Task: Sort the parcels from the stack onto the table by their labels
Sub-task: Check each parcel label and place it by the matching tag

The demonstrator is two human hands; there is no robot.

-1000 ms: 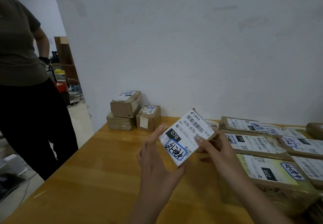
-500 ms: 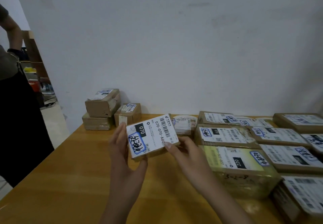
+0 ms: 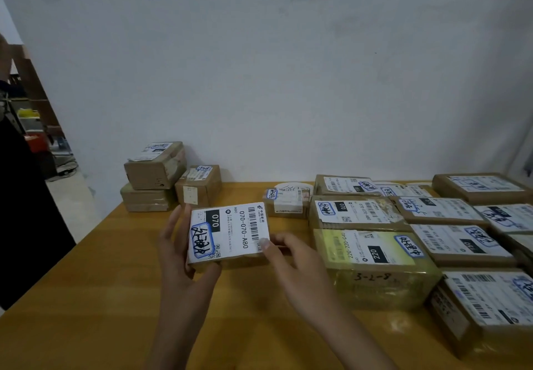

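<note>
Left grip [image 3: 178, 254] and right grip [image 3: 294, 263] clasp the 070 parcel [image 3: 230, 232]; best lowered level beside the taped 070 box [image 3: 354, 213] to their right.

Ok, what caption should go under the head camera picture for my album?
Left hand and right hand hold the 070 parcel at the wooden table, beside rows of labelled parcels.

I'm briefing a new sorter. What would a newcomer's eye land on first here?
First the small parcel marked 070, held in the middle between the left hand and the right hand, label up. Next the yellow-taped parcel marked 220 just to its right, fronting rows of labelled parcels. Last, the brown boxes stacked at the far left.
</note>
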